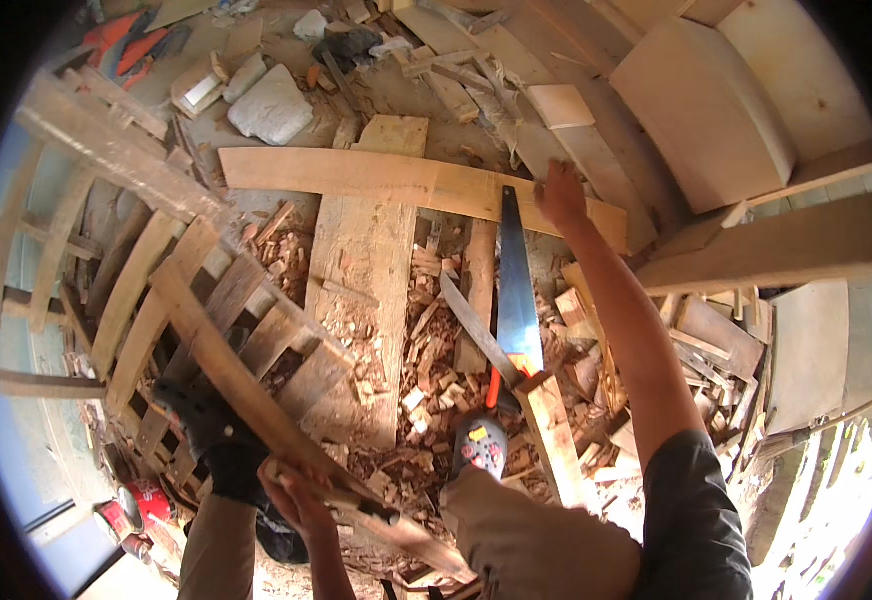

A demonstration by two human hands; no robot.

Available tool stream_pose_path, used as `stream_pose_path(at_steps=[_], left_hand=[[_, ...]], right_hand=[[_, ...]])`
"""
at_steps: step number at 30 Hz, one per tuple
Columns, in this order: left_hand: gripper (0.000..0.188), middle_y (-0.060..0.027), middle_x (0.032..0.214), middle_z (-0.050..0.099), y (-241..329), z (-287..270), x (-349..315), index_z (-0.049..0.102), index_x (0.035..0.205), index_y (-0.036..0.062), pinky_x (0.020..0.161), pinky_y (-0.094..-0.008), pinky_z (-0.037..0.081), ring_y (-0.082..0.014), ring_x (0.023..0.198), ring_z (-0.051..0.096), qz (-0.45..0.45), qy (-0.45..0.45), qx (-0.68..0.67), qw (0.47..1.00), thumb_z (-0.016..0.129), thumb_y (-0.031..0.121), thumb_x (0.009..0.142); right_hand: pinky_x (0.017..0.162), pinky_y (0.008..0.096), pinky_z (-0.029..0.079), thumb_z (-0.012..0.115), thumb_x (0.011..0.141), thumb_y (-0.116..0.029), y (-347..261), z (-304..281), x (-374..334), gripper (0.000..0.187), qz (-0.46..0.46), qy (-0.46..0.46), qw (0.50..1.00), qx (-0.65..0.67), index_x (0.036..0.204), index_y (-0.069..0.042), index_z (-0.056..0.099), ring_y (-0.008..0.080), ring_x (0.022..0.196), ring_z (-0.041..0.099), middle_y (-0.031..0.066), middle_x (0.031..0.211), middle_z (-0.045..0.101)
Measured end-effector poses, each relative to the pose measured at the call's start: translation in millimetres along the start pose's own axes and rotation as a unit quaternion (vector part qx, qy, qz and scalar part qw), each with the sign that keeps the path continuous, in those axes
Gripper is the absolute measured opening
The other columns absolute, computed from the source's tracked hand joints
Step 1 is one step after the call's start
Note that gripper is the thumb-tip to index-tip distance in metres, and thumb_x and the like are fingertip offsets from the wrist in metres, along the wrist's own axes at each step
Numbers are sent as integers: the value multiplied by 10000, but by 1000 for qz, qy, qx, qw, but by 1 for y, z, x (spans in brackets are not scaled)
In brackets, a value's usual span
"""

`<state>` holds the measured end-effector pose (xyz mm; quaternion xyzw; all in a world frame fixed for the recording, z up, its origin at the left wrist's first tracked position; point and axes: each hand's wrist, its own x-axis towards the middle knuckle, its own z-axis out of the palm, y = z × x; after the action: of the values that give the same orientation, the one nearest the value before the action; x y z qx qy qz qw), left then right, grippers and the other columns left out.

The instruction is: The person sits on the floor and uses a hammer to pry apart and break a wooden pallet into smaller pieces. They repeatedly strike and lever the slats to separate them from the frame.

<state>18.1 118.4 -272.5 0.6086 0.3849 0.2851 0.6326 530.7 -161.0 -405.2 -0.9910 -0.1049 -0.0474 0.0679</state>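
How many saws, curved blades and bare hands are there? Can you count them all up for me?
Saw: 1
Curved blade: 1
Bare hands, the left hand and the right hand: 2
Total: 4

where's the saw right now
In the head view, the saw is right of centre, its tip overlapping the long pale board and the curved blade close on its left.

Wood chips [422,396] and pale stone [270,106] on floor [384,97]
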Motion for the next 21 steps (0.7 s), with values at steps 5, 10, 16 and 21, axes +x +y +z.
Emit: stream_pose_path(at_steps=[5,10,16,21], left_hand=[[453,-50,827,452,-5,10,15,441,1126,84,480,-241,409,-112,627,444,-65,43,30,997,527,511,1001],[466,-43,853,453,-2,16,15,456,1144,68,474,-245,423,-108,646,457,-30,76,71,994,528,506,1002],[546,-52,921,460,4,19,15,450,1193,63,500,-268,433,-128,711,483,-37,65,23,997,595,533,957],[510,-39,846,474,0,9,5,450,1207,95,511,-299,436,-131,660,482,-43,42,-56,997,655,477,937]], right_hand=[[1127,508,337,578,926,-217,0,33,73,549,41,-4,990,-132,1448,-107,452,424,1421,305,276,1499,311],[1156,470,308,459,973,-221,-8,34,114,474,36,-76,971,-223,1427,-94,512,416,1442,308,271,1580,257],[960,447,509,511,954,-169,38,12,117,310,-49,32,970,-235,1166,-80,718,386,1131,636,211,1305,607],[865,415,546,575,937,-166,31,-56,81,255,-85,141,986,22,1119,-80,732,293,1012,700,168,1075,716]])
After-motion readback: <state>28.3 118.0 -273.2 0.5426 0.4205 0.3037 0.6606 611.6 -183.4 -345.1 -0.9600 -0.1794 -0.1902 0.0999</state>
